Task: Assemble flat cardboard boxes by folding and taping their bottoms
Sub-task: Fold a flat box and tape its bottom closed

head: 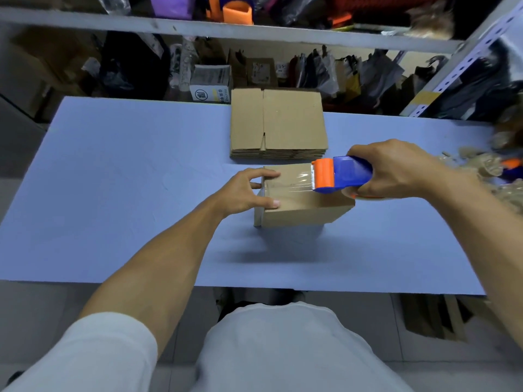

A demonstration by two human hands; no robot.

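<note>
A small brown cardboard box (300, 213) stands on the blue table (127, 179) with its folded flaps up. A strip of clear tape (294, 181) runs across its top. My left hand (243, 193) grips the box's left end, thumb and fingers curled over the top edge. My right hand (396, 168) holds a blue and orange tape dispenser (339, 175) over the right part of the box, its orange blade end touching the tape. A stack of flat cardboard boxes (278, 125) lies just behind.
Crumpled clear tape scraps (498, 176) lie at the table's right edge. Metal shelving (226, 31) full of bags and packages stands behind the table. Flat cardboard (435, 318) leans on the floor under the table's right side.
</note>
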